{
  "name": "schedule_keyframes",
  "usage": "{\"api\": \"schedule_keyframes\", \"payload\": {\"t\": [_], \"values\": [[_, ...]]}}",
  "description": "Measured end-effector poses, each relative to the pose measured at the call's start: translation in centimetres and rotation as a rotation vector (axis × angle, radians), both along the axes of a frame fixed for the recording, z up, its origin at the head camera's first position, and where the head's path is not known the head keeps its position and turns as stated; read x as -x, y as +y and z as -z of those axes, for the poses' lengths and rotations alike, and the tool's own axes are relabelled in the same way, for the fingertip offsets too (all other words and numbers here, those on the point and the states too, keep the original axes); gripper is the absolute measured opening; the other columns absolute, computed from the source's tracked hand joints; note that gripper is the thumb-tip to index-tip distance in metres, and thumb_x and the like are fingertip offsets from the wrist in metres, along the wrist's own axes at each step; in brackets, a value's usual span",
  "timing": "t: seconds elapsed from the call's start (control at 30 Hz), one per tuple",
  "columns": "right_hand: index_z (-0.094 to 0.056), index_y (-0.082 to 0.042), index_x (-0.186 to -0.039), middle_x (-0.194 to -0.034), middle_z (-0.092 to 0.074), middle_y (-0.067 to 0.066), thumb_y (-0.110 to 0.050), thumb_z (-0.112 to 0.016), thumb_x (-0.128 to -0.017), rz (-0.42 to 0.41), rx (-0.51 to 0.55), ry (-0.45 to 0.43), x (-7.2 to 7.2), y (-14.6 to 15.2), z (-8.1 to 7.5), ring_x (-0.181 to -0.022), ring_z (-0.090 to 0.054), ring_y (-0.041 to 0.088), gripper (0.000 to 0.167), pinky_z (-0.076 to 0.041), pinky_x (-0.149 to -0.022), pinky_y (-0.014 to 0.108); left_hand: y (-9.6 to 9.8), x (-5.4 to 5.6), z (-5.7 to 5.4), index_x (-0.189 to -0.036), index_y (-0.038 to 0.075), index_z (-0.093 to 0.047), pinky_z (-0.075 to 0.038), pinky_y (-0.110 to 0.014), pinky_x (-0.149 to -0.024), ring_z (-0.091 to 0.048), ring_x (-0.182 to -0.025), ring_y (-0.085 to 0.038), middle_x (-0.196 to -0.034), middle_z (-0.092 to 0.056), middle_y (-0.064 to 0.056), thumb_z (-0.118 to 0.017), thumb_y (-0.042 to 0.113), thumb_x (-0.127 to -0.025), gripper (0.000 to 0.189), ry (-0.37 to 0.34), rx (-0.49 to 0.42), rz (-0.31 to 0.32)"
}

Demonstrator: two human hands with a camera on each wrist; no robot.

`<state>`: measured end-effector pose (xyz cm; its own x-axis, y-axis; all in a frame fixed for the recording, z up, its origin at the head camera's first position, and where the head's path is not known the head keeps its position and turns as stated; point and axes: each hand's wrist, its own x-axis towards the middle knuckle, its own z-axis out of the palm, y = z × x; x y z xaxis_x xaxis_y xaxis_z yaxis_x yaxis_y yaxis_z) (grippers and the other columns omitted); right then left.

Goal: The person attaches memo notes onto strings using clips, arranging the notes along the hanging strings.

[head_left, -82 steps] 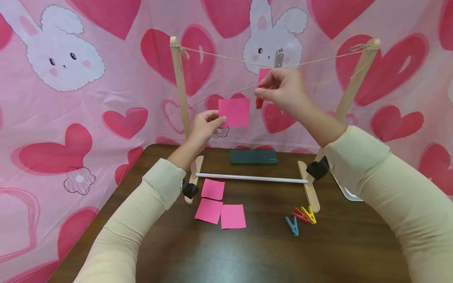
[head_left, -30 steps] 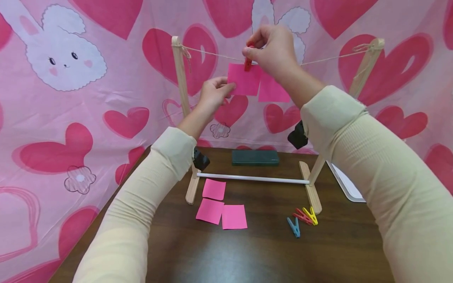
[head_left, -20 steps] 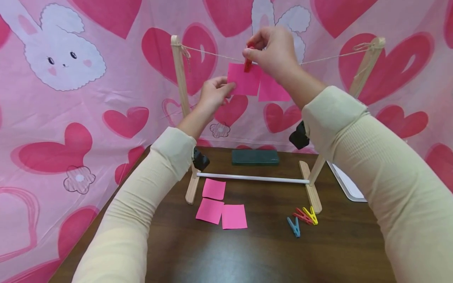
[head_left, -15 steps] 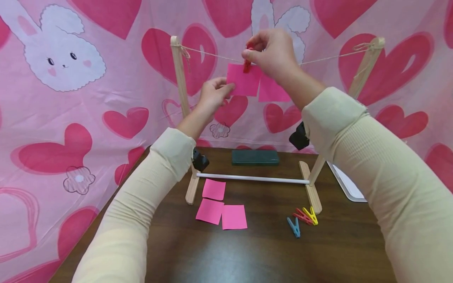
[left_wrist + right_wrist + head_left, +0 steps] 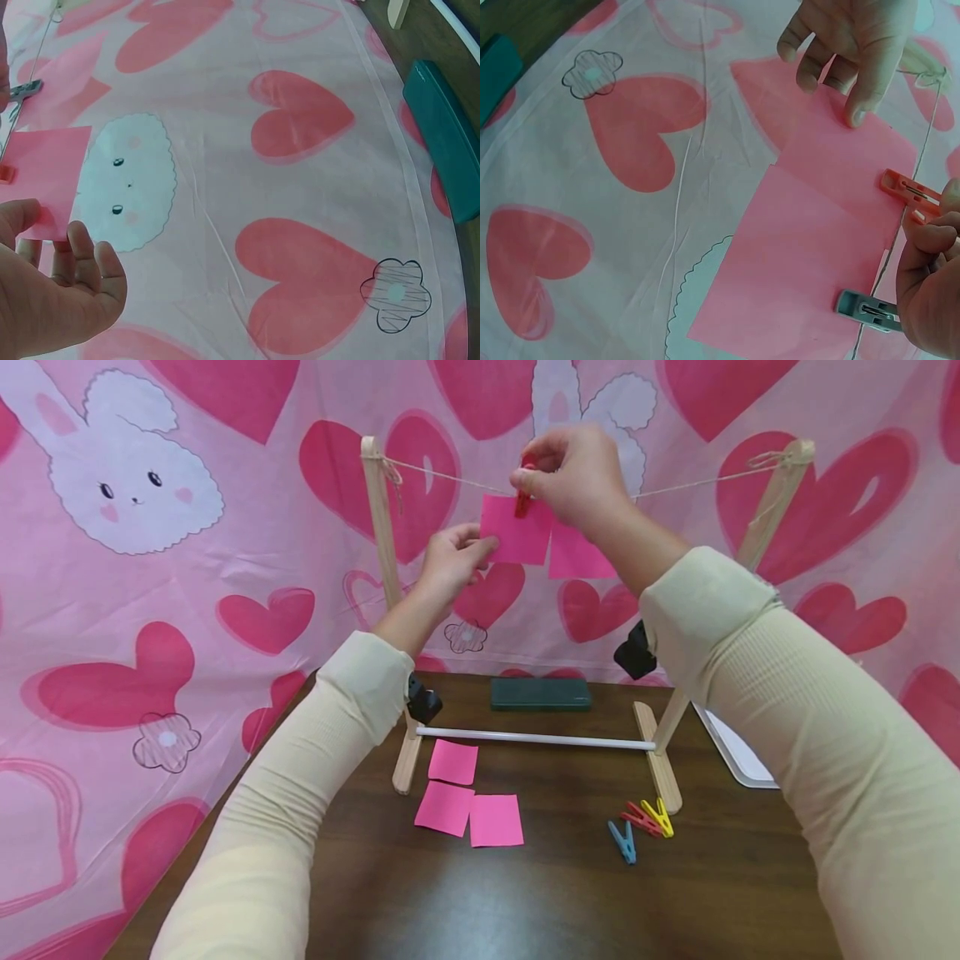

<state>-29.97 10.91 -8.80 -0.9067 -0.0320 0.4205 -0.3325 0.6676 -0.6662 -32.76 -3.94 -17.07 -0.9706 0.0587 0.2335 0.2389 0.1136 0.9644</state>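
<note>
**Second pink sticky note [image 5: 512, 542] being pegged to the twine [image 5: 678, 488], almost there by the look of it**

So the clipping step seems to be what's in hand. The note is held up at the string between the two wooden posts [image 5: 384, 527], just left of a hung note [image 5: 579, 556] that's fixed by a grey clothespin [image 5: 881, 313]. Whether the two edges overlap a bit or only meet can't really be told.

The note's outer edge is pinched by the left hand [image 5: 453, 560], thumb in front. A red clothespin [image 5: 521, 508] is gripped at its handle end by the right hand [image 5: 577, 472], and its nose is laid over the note's top edge at the twine. Can't be made out whether the peg has properly bitten or is being squeezed apart.

Next, I'd guess, the peg needs to be let go gently, with the note kept steady until the bite is sure. If it's released while only paper or only string is caught, the note could slip or end up crooked.

Plenty left, too: three loose notes [image 5: 497, 820] are laid out on the desk [image 5: 570, 893], with a blue clothespin [image 5: 622, 841], a spare red clothespin [image 5: 642, 819] and a yellow clothespin [image 5: 657, 817] grouped near the right foot of the stand.
</note>
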Motion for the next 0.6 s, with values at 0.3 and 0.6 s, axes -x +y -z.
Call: {"api": "schedule_keyframes", "payload": {"t": [0.3,0.6], "values": [[-0.052,-0.024,-0.133,-0.114,-0.061,0.002,-0.036,-0.065,-0.083,0.008,0.010,-0.059,-0.13,0.16,-0.11,-0.065,-0.053,0.013,0.053,-0.047,-0.059,0.023,-0.10,-0.14,0.15,-0.120,0.010,-0.060,-0.044,-0.022,-0.062,-0.056,-0.076,-0.013,-0.103,-0.062,-0.004,-0.061,0.019,-0.090,0.031,-0.013,-0.015,0.002],[-0.048,-0.027,-0.136,-0.118,-0.061,0.000,-0.036,-0.066,-0.083,-0.001,0.010,-0.080,-0.12,0.29,-0.14,-0.061,-0.056,0.013,0.057,-0.045,-0.052,0.021,-0.32,-0.35,0.59,-0.129,0.014,-0.053,-0.047,-0.025,-0.067,-0.058,-0.083,-0.016,-0.112,-0.060,-0.005,-0.063,0.022,-0.088,0.043,-0.008,-0.030,0.008]]}}
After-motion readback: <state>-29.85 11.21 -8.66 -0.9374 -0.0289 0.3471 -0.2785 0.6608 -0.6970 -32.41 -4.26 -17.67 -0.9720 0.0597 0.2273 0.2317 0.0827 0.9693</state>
